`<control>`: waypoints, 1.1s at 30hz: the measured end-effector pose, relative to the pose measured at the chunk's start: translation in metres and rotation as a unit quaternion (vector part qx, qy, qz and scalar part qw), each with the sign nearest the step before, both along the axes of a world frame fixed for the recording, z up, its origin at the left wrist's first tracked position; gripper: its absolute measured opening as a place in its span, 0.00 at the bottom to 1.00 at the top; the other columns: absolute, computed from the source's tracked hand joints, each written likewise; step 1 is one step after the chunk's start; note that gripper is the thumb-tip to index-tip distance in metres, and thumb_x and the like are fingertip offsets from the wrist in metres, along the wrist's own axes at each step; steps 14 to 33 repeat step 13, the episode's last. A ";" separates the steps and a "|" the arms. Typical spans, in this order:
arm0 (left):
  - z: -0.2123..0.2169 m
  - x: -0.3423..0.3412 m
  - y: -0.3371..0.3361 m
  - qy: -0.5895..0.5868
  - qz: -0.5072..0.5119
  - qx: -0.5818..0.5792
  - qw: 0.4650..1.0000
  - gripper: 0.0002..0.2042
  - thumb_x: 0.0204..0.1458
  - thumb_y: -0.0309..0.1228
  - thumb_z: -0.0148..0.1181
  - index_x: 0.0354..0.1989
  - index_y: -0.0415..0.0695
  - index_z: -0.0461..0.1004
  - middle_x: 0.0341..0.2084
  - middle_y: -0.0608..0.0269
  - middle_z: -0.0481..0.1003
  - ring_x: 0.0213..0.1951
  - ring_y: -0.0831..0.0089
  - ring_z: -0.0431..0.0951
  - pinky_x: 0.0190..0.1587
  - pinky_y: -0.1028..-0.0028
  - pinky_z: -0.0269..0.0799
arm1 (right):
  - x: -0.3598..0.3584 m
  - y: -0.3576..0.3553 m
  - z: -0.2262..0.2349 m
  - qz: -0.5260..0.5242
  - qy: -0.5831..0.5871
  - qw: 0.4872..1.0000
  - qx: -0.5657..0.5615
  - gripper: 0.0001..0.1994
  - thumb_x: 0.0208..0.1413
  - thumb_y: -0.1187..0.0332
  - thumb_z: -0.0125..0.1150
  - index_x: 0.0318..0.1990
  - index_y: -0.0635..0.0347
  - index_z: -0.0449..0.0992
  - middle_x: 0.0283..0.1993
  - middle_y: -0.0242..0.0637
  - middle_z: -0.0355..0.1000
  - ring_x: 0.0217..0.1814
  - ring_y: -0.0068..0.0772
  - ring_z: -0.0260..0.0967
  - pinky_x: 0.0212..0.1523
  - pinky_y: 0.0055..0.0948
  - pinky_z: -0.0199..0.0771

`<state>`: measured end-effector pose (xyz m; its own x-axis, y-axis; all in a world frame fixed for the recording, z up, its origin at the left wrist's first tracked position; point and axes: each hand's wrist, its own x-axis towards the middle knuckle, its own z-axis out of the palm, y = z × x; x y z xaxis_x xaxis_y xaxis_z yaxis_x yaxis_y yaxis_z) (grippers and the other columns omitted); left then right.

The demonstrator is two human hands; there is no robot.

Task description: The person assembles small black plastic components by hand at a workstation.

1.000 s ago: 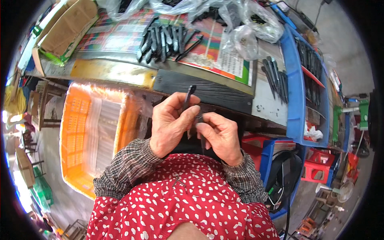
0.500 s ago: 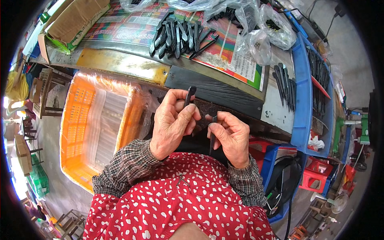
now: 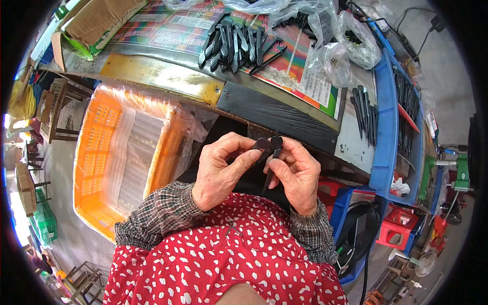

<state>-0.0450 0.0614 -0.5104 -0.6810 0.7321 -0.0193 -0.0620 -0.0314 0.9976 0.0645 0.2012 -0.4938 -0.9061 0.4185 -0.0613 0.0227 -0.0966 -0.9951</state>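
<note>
Above my lap, my left hand (image 3: 220, 170) pinches a short black piece with a rounded, flattened end (image 3: 263, 146). Close beside it, my right hand (image 3: 296, 175) grips a slim black bar (image 3: 275, 152) between thumb and fingers, its narrow end pointing down. The heads of the two pieces meet or overlap between my hands; whether they are joined I cannot tell. On the bench beyond lies a pile of black handle-like pieces (image 3: 235, 46) with flattened ends. More slim black pieces (image 3: 364, 114) lie at the bench's right end.
An orange basket lined with clear plastic (image 3: 84, 168) stands at my left, below the bench edge (image 3: 162, 81). A blue tray (image 3: 382, 127) of black bars sits at the right. Clear plastic bags (image 3: 335, 61) and an open cardboard box (image 3: 96, 25) rest on the bench.
My left hand has moved right and slightly down, bringing its black piece from apart to against the slim bar. My right hand has barely shifted.
</note>
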 end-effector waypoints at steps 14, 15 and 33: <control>0.014 0.001 0.007 -0.130 -0.032 0.036 0.990 0.06 0.53 0.25 0.59 0.37 0.37 0.77 0.25 0.65 0.76 0.28 0.84 0.72 0.31 0.83 0.68 | -0.001 -0.002 -0.005 0.012 0.017 0.999 0.027 0.19 0.56 0.76 0.58 0.55 0.69 0.66 0.39 0.38 0.72 0.32 0.23 0.71 0.22 0.17 0.74; 0.014 0.001 0.007 -0.130 -0.032 0.036 0.990 0.06 0.53 0.25 0.59 0.37 0.37 0.77 0.25 0.65 0.76 0.28 0.84 0.72 0.31 0.83 0.68 | -0.001 -0.002 -0.005 0.012 0.017 0.999 0.027 0.19 0.56 0.76 0.58 0.55 0.69 0.66 0.39 0.38 0.72 0.32 0.23 0.71 0.22 0.17 0.74; 0.014 0.001 0.007 -0.130 -0.032 0.036 0.990 0.06 0.53 0.25 0.59 0.37 0.37 0.77 0.25 0.65 0.76 0.28 0.84 0.72 0.31 0.83 0.68 | -0.001 -0.002 -0.005 0.012 0.017 0.999 0.027 0.19 0.56 0.76 0.58 0.55 0.69 0.66 0.39 0.38 0.72 0.32 0.23 0.71 0.22 0.17 0.74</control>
